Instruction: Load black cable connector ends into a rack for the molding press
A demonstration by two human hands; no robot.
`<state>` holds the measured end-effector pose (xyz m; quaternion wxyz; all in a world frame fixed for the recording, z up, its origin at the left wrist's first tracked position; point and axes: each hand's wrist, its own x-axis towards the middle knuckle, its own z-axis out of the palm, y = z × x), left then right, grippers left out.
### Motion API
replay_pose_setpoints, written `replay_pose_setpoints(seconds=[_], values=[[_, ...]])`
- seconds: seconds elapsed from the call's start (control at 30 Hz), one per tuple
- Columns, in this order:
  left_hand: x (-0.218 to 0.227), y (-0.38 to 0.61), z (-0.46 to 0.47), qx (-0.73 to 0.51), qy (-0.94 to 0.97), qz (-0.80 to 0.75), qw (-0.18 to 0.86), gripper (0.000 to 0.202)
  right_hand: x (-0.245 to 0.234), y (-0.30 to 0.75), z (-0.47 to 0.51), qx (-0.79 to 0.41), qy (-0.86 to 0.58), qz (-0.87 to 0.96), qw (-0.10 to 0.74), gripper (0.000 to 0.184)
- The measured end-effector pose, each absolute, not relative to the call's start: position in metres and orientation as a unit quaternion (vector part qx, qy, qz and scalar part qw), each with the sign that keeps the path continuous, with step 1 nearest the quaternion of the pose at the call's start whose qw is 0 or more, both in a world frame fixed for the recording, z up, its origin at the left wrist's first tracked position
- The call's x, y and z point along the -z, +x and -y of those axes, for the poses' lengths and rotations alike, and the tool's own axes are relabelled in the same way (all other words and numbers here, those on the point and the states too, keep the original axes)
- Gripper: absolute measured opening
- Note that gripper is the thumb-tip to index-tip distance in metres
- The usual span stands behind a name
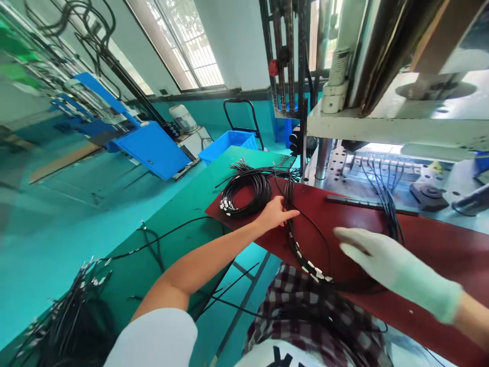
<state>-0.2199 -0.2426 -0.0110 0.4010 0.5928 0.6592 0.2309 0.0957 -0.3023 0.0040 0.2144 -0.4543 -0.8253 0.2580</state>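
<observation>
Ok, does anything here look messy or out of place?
Mostly tidy. One black cable bundle sprawls loose at the near left corner of the green table, unlike the neat coil by the left hand. Only the right hand is gloved.

You are in a factory workshop. A big metal machine (382, 127) stands here, with black wire bundles (248, 196) and a blue box (229, 142) left of it.

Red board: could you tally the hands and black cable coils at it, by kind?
Bare hands: 1, the left hand
Gloved hands: 1, the right hand
Black cable coils: 2, the tight coil and the loose loop
Total: 4
</observation>
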Motion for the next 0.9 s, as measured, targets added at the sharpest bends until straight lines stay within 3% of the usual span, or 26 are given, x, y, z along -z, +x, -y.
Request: replay_pose_setpoints(seconds=[0.1,0.2,0.37,0.43,0.5,0.63,0.9], values=[[0.018,-0.21,0.232,-0.225,0.57,-0.628,0.48,0.054,0.015,0.039,0.268,-0.342,-0.456,0.801,0.179,0.049],[0.013,-0.214,0.239,-0.22,0.568,-0.598,0.521,0.03,0.024,-0.003,0.235,-0.35,-0.482,0.783,0.18,0.052],[-0.01,-0.24,0.258,-0.119,0.691,-0.525,0.483,0.033,0.013,-0.039,0.207,-0.207,-0.455,0.839,0.215,0.051],[-0.025,-0.26,0.245,-0.049,0.719,-0.534,0.442,0.045,0.011,-0.052,0.202,-0.109,-0.362,0.906,0.192,0.047],[-0.037,-0.288,0.219,-0.046,0.723,-0.604,0.334,0.052,0.016,-0.063,0.198,-0.052,-0.302,0.938,0.159,0.044],[-0.046,-0.349,0.163,-0.079,0.684,-0.714,0.125,0.037,0.029,-0.076,0.195,-0.029,-0.341,0.928,0.148,0.044],[-0.041,-0.381,0.132,0.009,0.72,-0.691,0.064,0.028,0.019,-0.064,0.2,-0.044,-0.353,0.919,0.171,0.039]])
